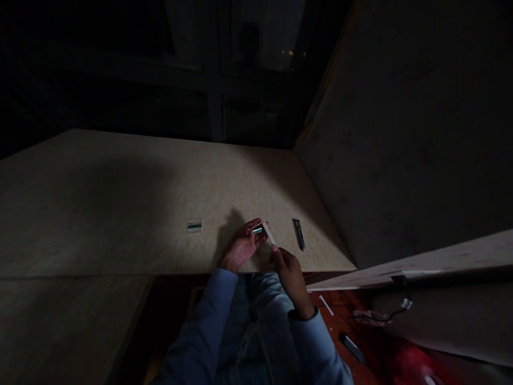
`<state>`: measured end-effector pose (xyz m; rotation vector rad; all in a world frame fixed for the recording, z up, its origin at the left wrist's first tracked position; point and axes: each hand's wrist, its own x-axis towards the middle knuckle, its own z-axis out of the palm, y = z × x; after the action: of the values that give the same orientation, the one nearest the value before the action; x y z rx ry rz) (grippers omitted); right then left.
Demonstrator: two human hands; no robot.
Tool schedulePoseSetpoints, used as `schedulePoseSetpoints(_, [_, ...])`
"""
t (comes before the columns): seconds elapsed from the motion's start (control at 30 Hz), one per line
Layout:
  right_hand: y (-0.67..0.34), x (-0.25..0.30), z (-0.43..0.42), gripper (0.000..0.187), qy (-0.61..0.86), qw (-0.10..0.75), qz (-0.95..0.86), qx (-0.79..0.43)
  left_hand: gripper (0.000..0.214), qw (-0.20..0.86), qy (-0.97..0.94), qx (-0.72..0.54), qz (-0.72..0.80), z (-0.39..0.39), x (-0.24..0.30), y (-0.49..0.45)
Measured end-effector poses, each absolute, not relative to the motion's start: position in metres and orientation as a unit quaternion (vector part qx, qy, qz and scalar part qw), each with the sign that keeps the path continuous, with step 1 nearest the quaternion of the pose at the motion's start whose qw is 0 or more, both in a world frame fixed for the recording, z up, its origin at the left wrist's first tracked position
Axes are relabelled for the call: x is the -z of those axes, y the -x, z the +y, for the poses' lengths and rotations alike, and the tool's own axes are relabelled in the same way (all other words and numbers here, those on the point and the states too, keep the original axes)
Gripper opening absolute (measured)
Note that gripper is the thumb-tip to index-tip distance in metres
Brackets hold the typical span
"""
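My left hand (242, 248) is turned palm up above the front of the counter. Its fingers curl around what looks like a razor cartridge (257, 231), a small dark piece with a bright teal-white strip. In my right hand (287, 266) is a flat white stick (269, 233), pinched near its lower end. The stick's upper end is by the left fingertips, close to the cartridge; I cannot tell whether they touch. A dark razor (299, 234) lies on the counter to the right. To the left is a small clear plastic case (194, 225) with a teal strip inside.
The pale marbled counter (132, 214) meets a wall (409, 139) on the right and a dark window (256, 69) behind. On the reddish floor lie a white strip (326, 305), a black cable (379, 320) and a dark oblong object (353, 347), beside red cloth (401, 358).
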<state>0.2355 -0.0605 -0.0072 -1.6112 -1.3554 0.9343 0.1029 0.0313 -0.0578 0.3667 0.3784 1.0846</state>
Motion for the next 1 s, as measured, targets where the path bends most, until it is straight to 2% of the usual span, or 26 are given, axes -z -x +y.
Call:
schedulePoseSetpoints(0.2, [-0.232,0.006,-0.064,0.055,0.614,0.387,-0.567,-0.389,0.042,0.821,-0.195,-0.514,0.153,0.029,0.057,-0.102])
schedulePoseSetpoints(0.4, [-0.237,0.006,-0.063,0.057,0.637,0.394,-0.547,-0.373,0.035,0.822,-0.196,-0.512,0.152,0.030,0.057,-0.103])
schedulePoseSetpoints(0.67, [-0.233,0.012,-0.068,0.058,0.626,0.382,-0.565,-0.377,0.053,0.828,-0.216,-0.497,0.147,0.028,0.053,-0.100])
schedulePoseSetpoints(0.87, [-0.238,0.015,-0.068,0.057,0.659,0.403,-0.540,-0.335,0.058,0.834,-0.216,-0.487,0.145,0.030,0.054,-0.101])
schedulePoseSetpoints(1.0, [-0.234,0.018,-0.071,0.054,0.625,0.386,-0.567,-0.372,0.063,0.831,-0.222,-0.490,0.141,0.029,0.053,-0.099])
